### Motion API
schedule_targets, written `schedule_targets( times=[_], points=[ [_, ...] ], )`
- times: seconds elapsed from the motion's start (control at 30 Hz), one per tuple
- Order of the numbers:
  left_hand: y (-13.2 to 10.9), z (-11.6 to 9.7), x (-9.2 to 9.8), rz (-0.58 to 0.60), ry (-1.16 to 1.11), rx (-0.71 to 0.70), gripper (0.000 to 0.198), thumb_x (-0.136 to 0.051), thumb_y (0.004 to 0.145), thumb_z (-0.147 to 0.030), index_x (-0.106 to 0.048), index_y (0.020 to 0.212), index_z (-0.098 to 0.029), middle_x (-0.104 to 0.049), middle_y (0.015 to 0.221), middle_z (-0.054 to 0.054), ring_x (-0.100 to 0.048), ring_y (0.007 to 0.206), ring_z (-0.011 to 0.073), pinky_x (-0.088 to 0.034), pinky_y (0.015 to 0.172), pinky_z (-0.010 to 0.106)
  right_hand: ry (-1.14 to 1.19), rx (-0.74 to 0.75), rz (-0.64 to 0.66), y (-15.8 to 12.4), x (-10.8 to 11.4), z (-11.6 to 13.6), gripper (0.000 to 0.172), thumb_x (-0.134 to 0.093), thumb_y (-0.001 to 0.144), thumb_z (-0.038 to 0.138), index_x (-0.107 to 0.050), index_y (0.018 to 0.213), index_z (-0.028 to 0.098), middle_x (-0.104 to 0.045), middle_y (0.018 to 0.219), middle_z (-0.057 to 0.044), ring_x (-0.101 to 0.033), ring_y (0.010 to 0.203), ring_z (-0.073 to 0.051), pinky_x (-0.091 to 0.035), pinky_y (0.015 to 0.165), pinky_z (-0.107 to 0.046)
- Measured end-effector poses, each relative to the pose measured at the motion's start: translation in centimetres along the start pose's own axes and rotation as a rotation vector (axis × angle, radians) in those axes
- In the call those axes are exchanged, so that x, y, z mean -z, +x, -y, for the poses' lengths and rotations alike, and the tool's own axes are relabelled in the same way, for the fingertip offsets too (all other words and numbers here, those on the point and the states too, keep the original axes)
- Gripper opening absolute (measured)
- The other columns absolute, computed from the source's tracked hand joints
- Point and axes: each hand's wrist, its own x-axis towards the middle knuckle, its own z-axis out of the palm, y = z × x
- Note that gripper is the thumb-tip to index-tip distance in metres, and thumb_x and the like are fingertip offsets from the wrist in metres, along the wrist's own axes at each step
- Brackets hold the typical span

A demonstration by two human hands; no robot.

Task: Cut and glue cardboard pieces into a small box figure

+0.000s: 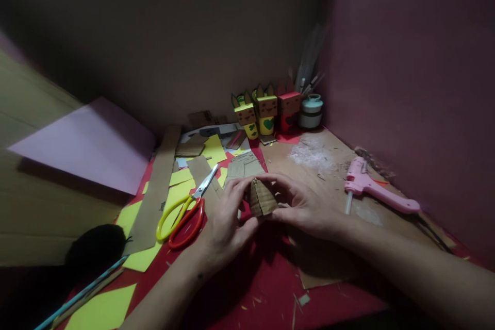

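Between my two hands is a small folded cardboard piece (263, 198), brown and ribbed, with a seam running down the side facing me. My left hand (232, 214) grips it from the left, thumb low and fingers over the top. From the right, my right hand (299, 203) pinches it, the thumb at its lower edge. Its far side is hidden by my fingers. Left of my left hand lie scissors (188, 211) with one yellow and one red handle, blades apart. A pink glue gun (377, 188) rests on its side beyond my right hand.
Several box-headed paper figures (266, 108) stand against the wall beside a lidded jar (311, 112). Cardboard strips (157, 196) and yellow paper scraps (102, 309) cover the left side. A cardboard sheet (320, 263) lies on the red tabletop (240, 289). Lilac paper (93, 144) leans at left.
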Motion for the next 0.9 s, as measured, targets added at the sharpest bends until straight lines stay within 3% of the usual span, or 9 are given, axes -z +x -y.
schedule_targets(
  times=[0.17,0.43,0.7,0.9],
  points=[
    [-0.2,0.0,0.0,-0.011,0.015,-0.025,0.07,-0.059,0.079,0.001,-0.04,0.14,-0.026,-0.05,0.126,0.006,-0.052,0.107,0.0203,-0.048,0.095,0.036,-0.112,0.089,-0.025,-0.1,-0.2,-0.3,0.058,-0.067,0.076,0.007,-0.053,0.128,0.03,-0.06,0.124,-0.005,-0.061,0.105,-0.02,-0.052,0.088,-0.037],
    [-0.3,-0.3,0.1,-0.011,0.014,-0.047,0.072,-0.058,0.08,-0.001,-0.035,0.144,-0.025,-0.05,0.127,0.008,-0.052,0.11,0.0202,-0.049,0.096,0.035,-0.085,0.063,-0.025,-0.2,-0.3,-0.3,0.06,-0.065,0.076,0.004,-0.05,0.129,0.027,-0.059,0.121,-0.006,-0.062,0.107,-0.02,-0.053,0.087,-0.037],
    [-0.2,-1.1,0.5,0.006,-0.051,-0.026,0.065,-0.065,0.09,-0.022,-0.033,0.145,-0.031,-0.047,0.134,0.007,-0.052,0.122,0.021,-0.047,0.104,0.035,-0.123,0.118,-0.018,-0.3,-0.5,-0.8,0.061,-0.06,0.077,0.005,-0.047,0.133,0.025,-0.056,0.127,-0.009,-0.061,0.112,-0.023,-0.054,0.091,-0.042],
    [-0.2,-0.8,0.2,-0.012,-0.047,-0.051,0.061,-0.065,0.09,-0.022,-0.037,0.143,-0.031,-0.047,0.135,0.007,-0.05,0.125,0.0206,-0.047,0.105,0.033,-0.198,0.167,-0.035,-0.5,-0.4,-0.9,0.067,-0.056,0.074,0.0,-0.046,0.134,0.028,-0.055,0.127,-0.007,-0.06,0.112,-0.021,-0.054,0.09,-0.038]
  ],
)
